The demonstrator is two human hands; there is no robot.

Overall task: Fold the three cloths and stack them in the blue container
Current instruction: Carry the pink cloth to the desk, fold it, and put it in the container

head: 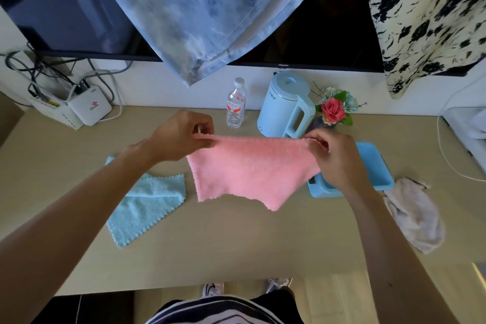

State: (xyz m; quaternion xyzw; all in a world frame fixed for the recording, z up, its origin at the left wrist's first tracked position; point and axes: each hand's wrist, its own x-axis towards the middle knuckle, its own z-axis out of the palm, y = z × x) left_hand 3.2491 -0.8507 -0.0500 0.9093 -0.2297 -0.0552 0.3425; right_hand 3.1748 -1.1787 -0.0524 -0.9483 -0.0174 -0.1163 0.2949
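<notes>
Blue cloth (147, 208) parked loose toward the desk's (236, 244) left edge, left hand (181, 137) and right hand (339, 158) each pinching a top corner of the pink cloth (252, 168), stretched above mid-desk so it hangs flat for folding, blue container (378, 166) and crumpled pale cloth (413, 216) near the right edge.

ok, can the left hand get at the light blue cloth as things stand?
Probably, once freed: the left hand pinches the pink cloth, but the light blue cloth lies bare on the table below that arm.

Blue container (378, 166) near half hidden behind right hand (339, 163), pink cloth (249, 171); kettle (282, 102) label unreadable.
</notes>
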